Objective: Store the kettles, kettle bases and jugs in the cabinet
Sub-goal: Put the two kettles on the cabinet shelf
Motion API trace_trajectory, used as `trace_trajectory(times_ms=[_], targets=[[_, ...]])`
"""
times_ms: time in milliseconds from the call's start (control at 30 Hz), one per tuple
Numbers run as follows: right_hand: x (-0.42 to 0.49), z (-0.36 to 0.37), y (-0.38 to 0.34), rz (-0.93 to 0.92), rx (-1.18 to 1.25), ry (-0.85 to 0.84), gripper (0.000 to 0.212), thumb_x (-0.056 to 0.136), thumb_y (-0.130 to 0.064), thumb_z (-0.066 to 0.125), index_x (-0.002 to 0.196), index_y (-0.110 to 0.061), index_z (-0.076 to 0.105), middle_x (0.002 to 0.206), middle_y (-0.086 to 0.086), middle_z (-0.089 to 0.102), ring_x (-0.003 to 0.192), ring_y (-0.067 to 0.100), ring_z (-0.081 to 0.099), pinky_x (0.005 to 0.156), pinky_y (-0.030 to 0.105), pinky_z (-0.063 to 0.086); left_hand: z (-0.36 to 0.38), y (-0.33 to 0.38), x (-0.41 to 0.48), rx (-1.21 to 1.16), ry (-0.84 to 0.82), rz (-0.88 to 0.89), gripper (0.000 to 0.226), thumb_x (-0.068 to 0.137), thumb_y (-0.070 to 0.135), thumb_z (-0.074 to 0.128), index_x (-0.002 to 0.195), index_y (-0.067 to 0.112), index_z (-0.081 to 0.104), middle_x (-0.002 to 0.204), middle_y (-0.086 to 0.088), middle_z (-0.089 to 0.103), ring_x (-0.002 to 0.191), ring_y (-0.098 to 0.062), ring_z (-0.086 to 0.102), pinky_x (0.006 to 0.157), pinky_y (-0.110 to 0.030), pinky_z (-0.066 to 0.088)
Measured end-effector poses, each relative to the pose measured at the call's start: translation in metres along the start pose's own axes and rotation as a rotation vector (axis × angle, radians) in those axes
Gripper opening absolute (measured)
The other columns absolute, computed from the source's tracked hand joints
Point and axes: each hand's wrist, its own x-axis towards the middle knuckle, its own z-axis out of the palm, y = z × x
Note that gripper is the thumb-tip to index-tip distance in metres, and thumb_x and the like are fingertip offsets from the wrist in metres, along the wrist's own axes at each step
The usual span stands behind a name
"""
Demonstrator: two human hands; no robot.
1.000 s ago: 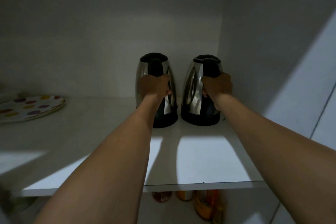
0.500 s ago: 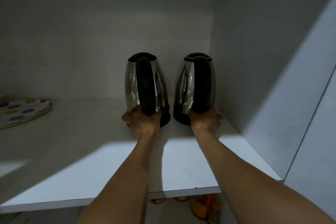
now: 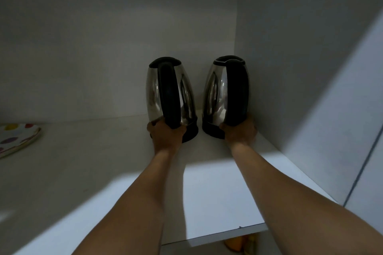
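Two steel kettles with black handles and lids stand upright side by side on black bases at the back right of the white cabinet shelf [image 3: 217, 192]. My left hand [image 3: 165, 133] grips the foot of the left kettle [image 3: 153, 91], at the bottom of its handle and the base [image 3: 191, 130]. At the right kettle [image 3: 215, 89], my right hand [image 3: 240, 132] holds the lower end of the handle, over that kettle's base [image 3: 209, 128]. Both handles face me.
A white plate with coloured dots [image 3: 18, 138] lies at the shelf's far left. The cabinet's right wall [image 3: 290, 68] stands close beside the right kettle. Orange items [image 3: 238, 244] show on the shelf below.
Both hands slid down from the middle of the kettle handles to their bottoms by the bases. The kettles sit slightly further back towards the right corner.
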Motion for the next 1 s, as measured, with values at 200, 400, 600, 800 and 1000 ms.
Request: trace_trajectory(times_ms=[200, 400, 600, 800, 1000], targets=[[0.024, -0.004, 0.003, -0.069, 0.002, -0.036, 0.075, 0.066, -0.012, 0.088, 0.134, -0.011, 0.056, 0.129, 0.013, 0.066, 0.119, 0.031, 0.063, 0.093, 0.038, 0.051, 0.019, -0.001, 0.016, 0.003, -0.003, 0.037, 0.049, 0.055, 0.036, 0.065, 0.093, 0.004, 0.072, 0.108, -0.024, 0.065, 0.107, -0.038, 0.062, 0.088, -0.046, 0.056], [0.049, 0.01, 0.005, -0.083, 0.02, -0.04, 0.074, 0.066, -0.011, 0.089, 0.133, -0.01, 0.055, 0.128, 0.014, 0.066, 0.117, 0.032, 0.063, 0.095, 0.041, 0.052, 0.036, -0.001, 0.03, -0.007, -0.005, 0.034, 0.053, 0.051, 0.04, 0.061, 0.087, 0.002, 0.07, 0.1, -0.029, 0.065, 0.102, -0.043, 0.062, 0.083, -0.047, 0.057], [0.064, 0.018, 0.011, -0.122, 0.039, -0.039, 0.068, 0.066, -0.009, 0.088, 0.127, -0.006, 0.058, 0.122, 0.016, 0.068, 0.112, 0.033, 0.065, 0.086, 0.038, 0.052, 0.047, -0.003, 0.032, 0.006, 0.031, 0.049, 0.061, 0.048, 0.049, 0.055, 0.082, 0.001, 0.07, 0.096, -0.03, 0.065, 0.097, -0.042, 0.064, 0.08, -0.044, 0.058], [0.07, 0.02, 0.014, -0.144, 0.015, -0.079, 0.08, 0.068, -0.013, 0.088, 0.139, -0.01, 0.05, 0.131, 0.016, 0.064, 0.119, 0.035, 0.061, 0.094, 0.04, 0.051, 0.043, 0.002, 0.026, 0.035, 0.029, 0.008, 0.044, 0.056, 0.034, 0.064, 0.086, 0.002, 0.07, 0.099, -0.027, 0.065, 0.102, -0.039, 0.063, 0.082, -0.045, 0.058], [0.09, 0.024, 0.024, -0.033, -0.042, -0.192, 0.095, 0.06, -0.03, 0.093, 0.14, -0.002, 0.05, 0.135, 0.018, 0.061, 0.124, 0.036, 0.059, 0.1, 0.049, 0.052, 0.033, 0.018, 0.018, 0.093, -0.037, -0.037, 0.033, 0.073, 0.013, 0.077, 0.105, 0.008, 0.069, 0.112, -0.017, 0.064, 0.112, -0.03, 0.06, 0.082, -0.027, 0.047]])
